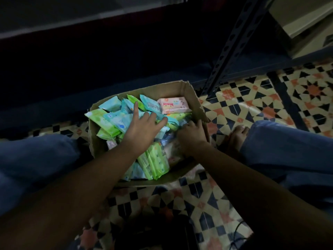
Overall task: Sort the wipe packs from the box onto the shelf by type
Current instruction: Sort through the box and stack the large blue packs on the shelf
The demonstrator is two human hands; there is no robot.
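Nearest the camera, two bare forearms reach forward over a patterned tile floor (234, 105) between knees in blue trousers (288, 147). Just beyond them sits an open cardboard box (191, 91), heaped with wipe packs. Along the box's near edge stand green wipe packs (158, 159) on their sides, with pale blue ones beside them toward the near left corner. The left hand (144, 127) lies on top of the heap in the middle of the box, fingers spread and straight, fingertips touching blue wipe packs (117, 120); it grips nothing. The right hand (191, 134) is at the right edge of the box, fingers curled down among the packs against the wall; what it pinches, if anything, cannot be told in the dim light. A bare foot (237, 136) rests on the floor just right of the box. Further in, at the far right corner, a pink wipe pack (173, 105) lies flat on top, apart from both hands. More green and blue packs crowd the far left corner. Behind the box rises a dark perforated shelf upright (232, 44), and the low shelf (72, 29) lies in shadow.
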